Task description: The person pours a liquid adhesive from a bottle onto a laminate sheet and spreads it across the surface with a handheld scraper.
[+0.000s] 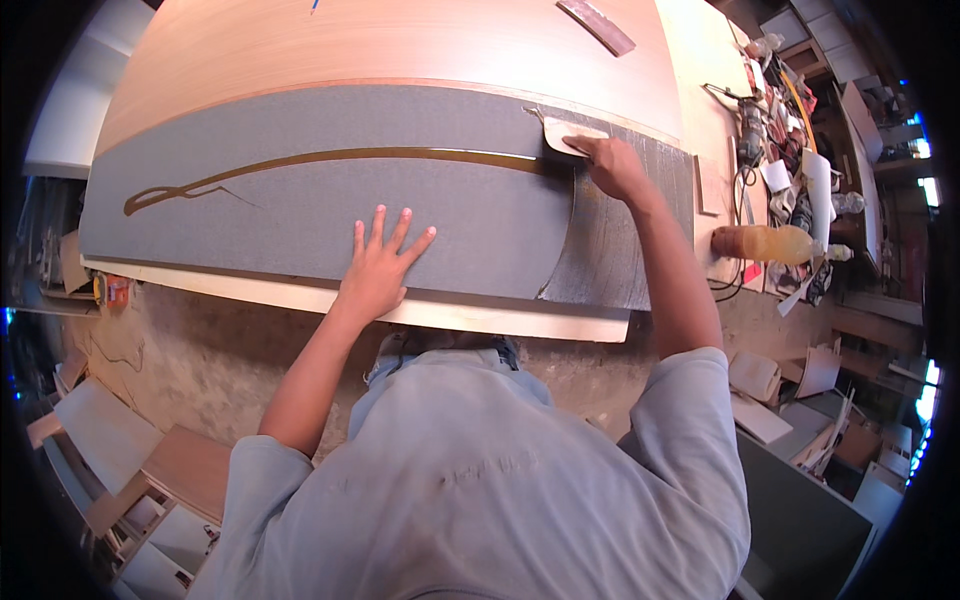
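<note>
A long grey sheet lies across the workbench. Along it runs a thin amber strip of glue, looped at its left end. The sheet's right part carries a glossy, streaked coat of glue. My left hand rests flat on the grey sheet near its front edge, fingers spread, holding nothing. With my right hand I grip a pale, flat spreader near the sheet's far right edge, at the border of the coated part. Its lower edge meets the surface there.
Beyond the sheet lies a pale wooden board with a brown wood strip on it. On the right stand a plastic bottle of amber liquid, a power drill and assorted clutter. A tape measure sits at the left. Board offcuts lean below.
</note>
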Demonstrator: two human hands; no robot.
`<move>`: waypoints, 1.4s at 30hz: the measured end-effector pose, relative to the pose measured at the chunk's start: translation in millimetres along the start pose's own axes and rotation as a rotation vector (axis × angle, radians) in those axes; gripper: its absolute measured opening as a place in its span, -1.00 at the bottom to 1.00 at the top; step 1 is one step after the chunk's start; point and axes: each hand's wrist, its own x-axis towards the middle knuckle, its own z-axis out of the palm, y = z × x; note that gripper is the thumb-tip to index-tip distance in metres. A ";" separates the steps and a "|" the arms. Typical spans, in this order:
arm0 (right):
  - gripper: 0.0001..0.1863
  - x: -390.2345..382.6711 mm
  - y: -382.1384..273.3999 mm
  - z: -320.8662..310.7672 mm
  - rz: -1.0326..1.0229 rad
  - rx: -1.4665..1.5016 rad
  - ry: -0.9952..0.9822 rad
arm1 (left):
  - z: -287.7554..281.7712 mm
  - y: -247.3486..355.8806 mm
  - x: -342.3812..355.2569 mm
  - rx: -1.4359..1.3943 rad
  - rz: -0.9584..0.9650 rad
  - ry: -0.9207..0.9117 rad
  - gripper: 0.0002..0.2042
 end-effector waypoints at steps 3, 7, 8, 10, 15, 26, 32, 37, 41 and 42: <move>-0.53 -43.9 -15.4 -10.0 0.022 -0.008 -0.124 | -2.2 -1.1 -1.0 -0.010 0.014 0.015 0.04; -0.51 -124.4 -66.3 0.1 0.024 0.031 -0.154 | -0.9 -2.8 1.5 -0.009 0.035 0.049 0.03; -0.50 -140.2 -87.0 -0.1 0.065 0.013 -0.197 | 1.0 -3.5 1.7 -0.003 0.042 0.066 0.02; -0.50 -172.3 -125.6 4.7 0.099 0.024 -0.195 | 2.4 -3.4 1.0 0.015 0.046 0.057 0.00; -0.52 -220.4 -183.2 22.9 0.116 0.118 -0.105 | 13.9 -5.9 2.0 0.017 0.065 0.127 -0.03; -0.56 -114.3 -171.5 -45.3 0.078 0.403 0.159 | 24.9 -43.5 -20.5 0.054 0.079 0.181 -0.09; -0.49 8.6 -107.8 22.8 -0.103 -0.186 0.248 | 24.0 -59.3 -29.3 0.051 0.019 0.138 -0.16; -0.44 28.7 -84.2 35.8 -0.092 -0.177 0.184 | 14.1 -55.2 -27.4 -0.002 -0.022 0.065 -0.17; -0.43 26.3 -78.2 24.5 -0.055 -0.194 0.175 | 10.5 -55.6 -25.6 -0.020 -0.017 0.047 -0.15; -0.44 30.1 -72.5 25.6 -0.050 -0.194 0.178 | 12.0 -56.2 -25.9 -0.022 -0.015 0.054 -0.13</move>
